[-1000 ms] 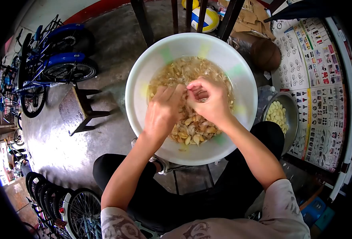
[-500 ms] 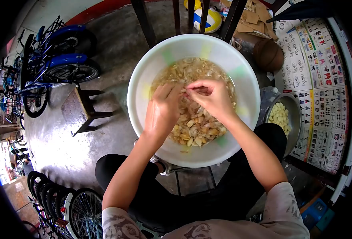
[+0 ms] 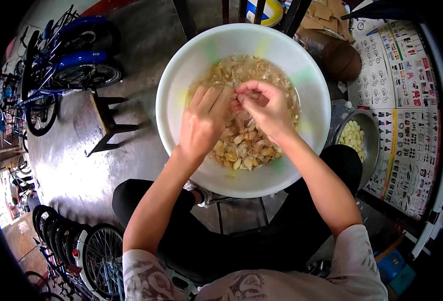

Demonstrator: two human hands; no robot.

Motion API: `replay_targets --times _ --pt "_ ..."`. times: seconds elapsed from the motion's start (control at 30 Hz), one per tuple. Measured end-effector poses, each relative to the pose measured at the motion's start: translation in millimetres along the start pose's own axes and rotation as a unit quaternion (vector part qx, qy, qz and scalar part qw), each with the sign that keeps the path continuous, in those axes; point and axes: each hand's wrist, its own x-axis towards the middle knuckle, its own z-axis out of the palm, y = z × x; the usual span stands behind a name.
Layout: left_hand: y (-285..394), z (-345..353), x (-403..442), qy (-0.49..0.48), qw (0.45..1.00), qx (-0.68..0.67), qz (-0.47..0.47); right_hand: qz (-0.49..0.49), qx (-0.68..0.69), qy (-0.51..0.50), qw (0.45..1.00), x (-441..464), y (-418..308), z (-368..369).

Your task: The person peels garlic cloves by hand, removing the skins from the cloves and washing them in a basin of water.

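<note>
A wide white basin (image 3: 181,57) holds water with many garlic cloves and loose skins (image 3: 244,148). Over its middle, my left hand (image 3: 205,115) has its fingers bent together, back of the hand upward. My right hand (image 3: 266,108) meets it at the fingertips, thumb and forefinger pinched. Whatever lies between the fingertips is too small and hidden to name. To the right, a metal bowl (image 3: 374,145) holds peeled pale cloves (image 3: 352,136), partly behind my right knee.
A small wooden stool (image 3: 92,123) stands left of the basin. Bicycles (image 3: 78,65) line the left side. Beyond the basin are dark wooden bars, a ball (image 3: 271,12) and cardboard (image 3: 324,20). A brown ball (image 3: 341,60) and a printed sheet (image 3: 407,125) lie at the right.
The view has shifted, so the basin and stool appear higher in it. Both hands stay together over the basin, with their fingers slightly rearranged.
</note>
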Motion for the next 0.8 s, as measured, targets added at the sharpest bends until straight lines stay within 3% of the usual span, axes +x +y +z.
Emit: replay_targets --times 0.73,0.8 --pt "6 -3 6 0.035 0.999 0.004 0.001 -0.049 0.015 0.017 0.999 -2 1 9" --pt "6 -7 6 0.016 0.995 -0.073 -0.071 -0.046 0.012 0.011 0.999 -2 -6 8"
